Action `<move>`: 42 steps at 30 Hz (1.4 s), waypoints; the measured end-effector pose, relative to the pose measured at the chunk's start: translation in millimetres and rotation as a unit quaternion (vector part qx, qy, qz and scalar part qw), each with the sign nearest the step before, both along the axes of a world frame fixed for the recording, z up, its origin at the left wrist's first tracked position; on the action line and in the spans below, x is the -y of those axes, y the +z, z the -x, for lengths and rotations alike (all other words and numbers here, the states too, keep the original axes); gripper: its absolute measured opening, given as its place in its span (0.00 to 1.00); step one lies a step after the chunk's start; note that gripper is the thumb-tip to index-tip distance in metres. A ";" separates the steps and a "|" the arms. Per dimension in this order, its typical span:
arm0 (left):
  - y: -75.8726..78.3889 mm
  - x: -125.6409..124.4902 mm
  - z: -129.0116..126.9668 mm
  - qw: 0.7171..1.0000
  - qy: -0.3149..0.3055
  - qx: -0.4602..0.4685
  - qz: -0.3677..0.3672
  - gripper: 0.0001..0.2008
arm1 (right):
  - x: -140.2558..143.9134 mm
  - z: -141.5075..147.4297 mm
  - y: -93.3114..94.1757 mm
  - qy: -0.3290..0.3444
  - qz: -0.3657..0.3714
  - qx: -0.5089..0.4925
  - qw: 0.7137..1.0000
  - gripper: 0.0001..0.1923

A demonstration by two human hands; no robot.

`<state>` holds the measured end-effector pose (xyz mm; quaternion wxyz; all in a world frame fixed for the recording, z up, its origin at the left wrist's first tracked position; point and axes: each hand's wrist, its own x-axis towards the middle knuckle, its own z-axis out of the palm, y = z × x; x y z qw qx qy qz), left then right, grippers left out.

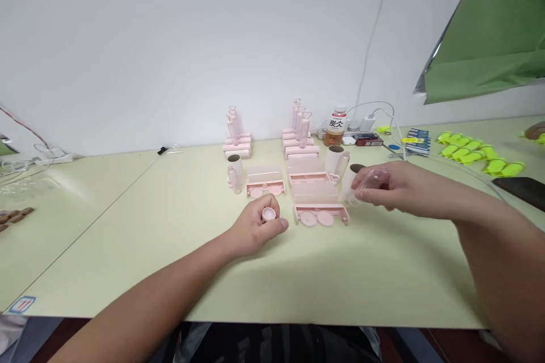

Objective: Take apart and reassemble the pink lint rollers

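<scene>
My left hand (pixel 255 229) rests on the pale green table (pixel 170 249) and pinches a small pink round cap (pixel 268 214) between thumb and fingers. To its right, my right hand (pixel 400 187) holds a clear plastic cover (pixel 366 182) a little above the table. Between the hands lies a pink tray with two round discs (pixel 321 215). Behind it are a second pink tray (pixel 265 188) and a pink box (pixel 307 173).
Stacks of pink lint-roller parts (pixel 237 136) (pixel 300 133) stand at the back, and two paper rolls (pixel 236 173) (pixel 336 161) stand nearer. A brown drink bottle (pixel 336 125), chargers and cables, yellow-green clips (pixel 477 156) and a dark phone (pixel 522 188) lie to the right.
</scene>
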<state>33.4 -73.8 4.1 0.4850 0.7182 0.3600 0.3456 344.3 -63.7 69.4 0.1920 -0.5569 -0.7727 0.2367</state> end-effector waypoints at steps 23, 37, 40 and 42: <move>-2.0 -1.3 -2.2 0.996 -0.007 -0.077 -0.034 0.10 | -33.8 -36.4 -22.1 -0.009 0.205 -0.007 0.979 0.13; -9.5 18.4 -15.9 0.977 -0.040 -0.078 -0.195 0.08 | 22.3 55.5 -24.4 0.205 0.167 -0.186 0.946 0.20; -13.0 23.1 -22.6 0.963 -0.067 -0.105 -0.238 0.08 | 27.5 82.7 -45.0 0.219 0.194 -0.248 0.924 0.18; -13.6 22.3 -24.8 0.960 -0.063 -0.127 -0.240 0.11 | 27.0 83.8 -47.0 0.206 0.178 -0.270 0.923 0.17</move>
